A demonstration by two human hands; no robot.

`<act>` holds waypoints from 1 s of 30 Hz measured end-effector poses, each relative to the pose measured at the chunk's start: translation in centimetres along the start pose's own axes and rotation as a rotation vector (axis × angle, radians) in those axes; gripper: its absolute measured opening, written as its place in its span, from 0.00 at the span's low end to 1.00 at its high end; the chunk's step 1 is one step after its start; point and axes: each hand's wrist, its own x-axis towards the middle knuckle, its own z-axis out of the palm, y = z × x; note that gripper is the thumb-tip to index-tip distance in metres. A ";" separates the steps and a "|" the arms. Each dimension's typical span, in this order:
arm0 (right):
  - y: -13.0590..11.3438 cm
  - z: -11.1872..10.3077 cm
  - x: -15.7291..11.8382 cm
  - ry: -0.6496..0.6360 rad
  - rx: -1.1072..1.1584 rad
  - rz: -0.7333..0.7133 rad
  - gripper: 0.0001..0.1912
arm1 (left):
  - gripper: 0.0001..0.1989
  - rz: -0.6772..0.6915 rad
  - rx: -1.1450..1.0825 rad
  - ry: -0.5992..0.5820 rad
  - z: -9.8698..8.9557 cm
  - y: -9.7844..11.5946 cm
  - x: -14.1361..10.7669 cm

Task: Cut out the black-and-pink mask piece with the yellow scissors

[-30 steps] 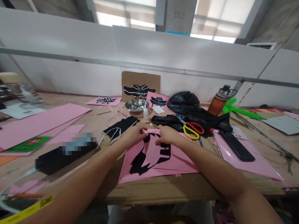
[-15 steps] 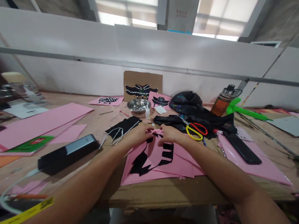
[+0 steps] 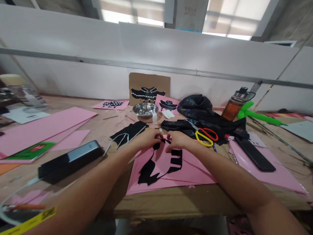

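Left of the black cutout (image 3: 158,163), a dark case (image 3: 69,160) lies on the table (image 3: 171,202). Both the left hand (image 3: 146,138) and right hand (image 3: 177,141) pinch the cutout's top edge on pink paper (image 3: 193,169); scissors (image 3: 204,135) lie right.

One pair of scissors (image 3: 204,135), one metal bowl (image 3: 145,109), perhaps three beaded black cutouts (image 3: 147,93).

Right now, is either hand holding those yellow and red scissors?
No, the scissors lie on black fabric, while the left hand and right hand rest on the black cutout.
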 end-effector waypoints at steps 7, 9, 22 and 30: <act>-0.5 -0.3 -0.2 0.012 0.043 -0.062 0.20 | 0.04 -0.012 -0.077 -0.047 -0.8 0.7 -0.3; -0.5 -0.4 -0.3 0.003 0.107 -0.106 0.14 | 0.05 -0.010 -0.103 -0.044 -1.2 1.0 -0.4; -0.2 -1.0 -1.9 0.162 0.200 -0.266 0.04 | 0.12 -0.030 -0.359 0.027 -2.4 3.4 -1.6; 0.3 -2.1 -2.9 0.247 0.375 -0.240 0.11 | 0.22 -0.125 -0.483 0.149 -2.0 4.7 -2.5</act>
